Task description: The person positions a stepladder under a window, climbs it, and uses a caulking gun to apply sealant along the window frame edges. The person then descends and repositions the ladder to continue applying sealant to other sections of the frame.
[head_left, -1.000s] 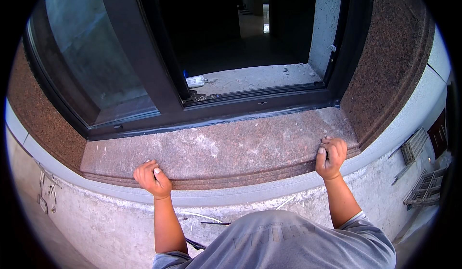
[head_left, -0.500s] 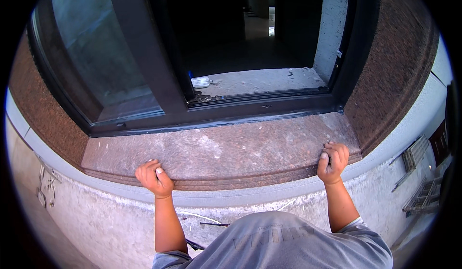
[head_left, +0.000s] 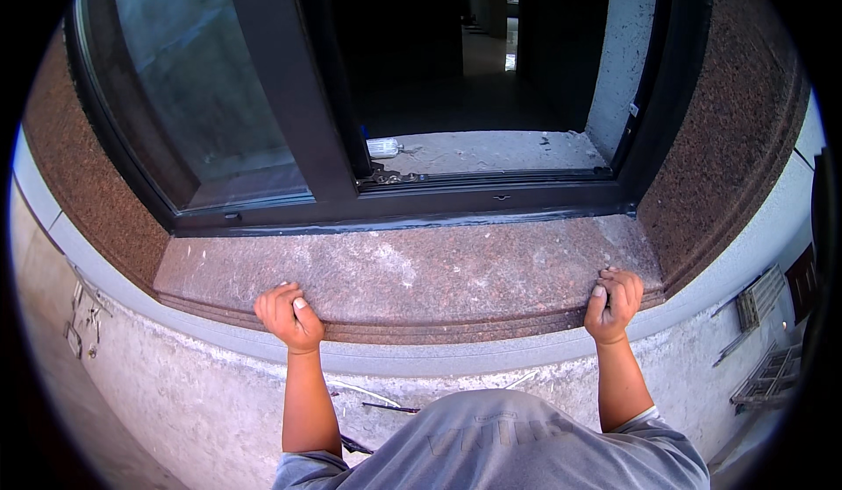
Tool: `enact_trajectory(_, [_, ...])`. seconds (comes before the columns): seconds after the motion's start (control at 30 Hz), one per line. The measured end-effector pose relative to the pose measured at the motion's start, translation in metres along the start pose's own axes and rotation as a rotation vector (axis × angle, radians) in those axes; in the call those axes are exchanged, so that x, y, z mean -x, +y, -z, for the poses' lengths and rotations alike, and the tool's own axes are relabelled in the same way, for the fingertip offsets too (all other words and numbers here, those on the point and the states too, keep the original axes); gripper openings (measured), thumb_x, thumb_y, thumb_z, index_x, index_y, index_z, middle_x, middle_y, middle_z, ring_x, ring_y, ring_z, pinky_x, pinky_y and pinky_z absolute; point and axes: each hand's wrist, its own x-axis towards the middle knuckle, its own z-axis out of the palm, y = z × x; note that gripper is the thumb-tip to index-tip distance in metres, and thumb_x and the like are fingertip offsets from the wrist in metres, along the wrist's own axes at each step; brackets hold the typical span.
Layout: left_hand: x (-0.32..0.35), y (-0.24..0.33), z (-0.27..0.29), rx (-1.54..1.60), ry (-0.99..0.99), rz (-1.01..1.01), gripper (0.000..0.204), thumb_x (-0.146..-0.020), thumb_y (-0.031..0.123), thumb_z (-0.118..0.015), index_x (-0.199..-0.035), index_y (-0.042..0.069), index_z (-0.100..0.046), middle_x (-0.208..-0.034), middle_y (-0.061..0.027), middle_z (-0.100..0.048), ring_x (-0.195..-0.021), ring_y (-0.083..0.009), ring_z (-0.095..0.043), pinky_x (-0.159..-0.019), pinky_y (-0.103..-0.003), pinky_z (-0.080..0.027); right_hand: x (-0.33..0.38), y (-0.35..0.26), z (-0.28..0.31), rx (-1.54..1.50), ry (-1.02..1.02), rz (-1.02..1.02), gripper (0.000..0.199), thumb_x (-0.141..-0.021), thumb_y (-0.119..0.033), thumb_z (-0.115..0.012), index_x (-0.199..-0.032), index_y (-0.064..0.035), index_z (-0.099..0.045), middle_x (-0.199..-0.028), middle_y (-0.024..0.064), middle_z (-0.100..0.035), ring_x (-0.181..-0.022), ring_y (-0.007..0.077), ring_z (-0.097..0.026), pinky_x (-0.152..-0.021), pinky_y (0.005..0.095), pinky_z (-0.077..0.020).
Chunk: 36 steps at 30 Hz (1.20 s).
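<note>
A wide reddish granite window sill (head_left: 421, 271) lies in front of me, dusty and streaked with pale marks. My left hand (head_left: 288, 316) grips its front edge at the left, fingers curled over the top. My right hand (head_left: 612, 301) grips the same edge near the right end, thumb up on the stone. Above the sill runs a dark metal window frame (head_left: 412, 205). Its right half is open onto a dim room. The left half holds a glass pane (head_left: 202, 95).
A small white plastic bottle (head_left: 383, 147) lies on the grey concrete inner ledge (head_left: 500, 150) behind the frame. Rough grey concrete wall (head_left: 202, 394) drops below the sill. Metal grates (head_left: 772, 372) and scraps lie on the ground at right.
The view has moved closer to the window. Both hands keep their grip on the sill edge, the left shifted slightly right.
</note>
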Motion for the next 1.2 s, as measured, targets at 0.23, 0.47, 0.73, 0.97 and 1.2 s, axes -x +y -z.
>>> enact_trajectory(0.23, [0.005, -0.0047, -0.0001, 0.001, -0.003, -0.007, 0.022, -0.095, 0.02, -0.052, -0.085, 0.005, -0.065, -0.093, -0.0109, -0.069, -0.09, -0.0312, -0.062, -0.087, -0.046, -0.043, -0.0008, -0.0007, 0.001, 0.009, 0.003, -0.01, 0.005, -0.076, -0.01, -0.065, -0.08, -0.0074, -0.063, -0.09, 0.0086, -0.068, -0.089, 0.0291, -0.065, -0.083, 0.043, -0.0485])
enact_trajectory(0.47, [0.0036, -0.003, -0.0009, -0.019, -0.015, -0.007, 0.025, -0.096, 0.022, -0.051, -0.086, 0.004, -0.064, -0.093, -0.0116, -0.068, -0.09, -0.032, -0.061, -0.089, -0.046, -0.042, -0.0024, 0.0005, 0.0005, 0.011, 0.025, -0.02, 0.007, -0.073, -0.01, -0.067, -0.079, -0.008, -0.064, -0.089, 0.0075, -0.069, -0.086, 0.0283, -0.066, -0.081, 0.0421, -0.0495])
enact_trajectory(0.73, [0.0032, -0.0017, -0.001, -0.004, -0.025, -0.007, 0.025, -0.096, 0.021, -0.05, -0.085, 0.003, -0.064, -0.092, -0.012, -0.068, -0.089, -0.0319, -0.062, -0.089, -0.045, -0.042, -0.0017, 0.0008, 0.0027, 0.015, 0.018, -0.025, 0.008, -0.071, -0.01, -0.067, -0.079, -0.008, -0.065, -0.09, 0.0072, -0.069, -0.086, 0.0281, -0.066, -0.081, 0.0414, -0.0497])
enact_trajectory(0.97, [0.0027, -0.0014, -0.0017, -0.005, -0.016, -0.011, 0.025, -0.096, 0.021, -0.05, -0.084, 0.004, -0.063, -0.091, -0.0115, -0.068, -0.088, -0.0314, -0.062, -0.087, -0.045, -0.043, -0.0015, 0.0006, 0.003, 0.022, 0.013, -0.031, 0.007, -0.072, -0.011, -0.067, -0.078, -0.0085, -0.065, -0.089, 0.007, -0.069, -0.087, 0.0281, -0.066, -0.082, 0.041, -0.0494])
enact_trajectory(1.2, [0.0008, -0.0002, -0.0013, -0.007, -0.016, -0.019, 0.025, -0.097, 0.021, -0.05, -0.085, 0.004, -0.063, -0.091, -0.0115, -0.068, -0.088, -0.0313, -0.062, -0.087, -0.045, -0.043, -0.0019, 0.0, 0.0028, 0.025, 0.012, -0.039, 0.006, -0.072, -0.011, -0.067, -0.077, -0.0091, -0.066, -0.089, 0.0064, -0.069, -0.088, 0.0273, -0.067, -0.083, 0.0412, -0.0493])
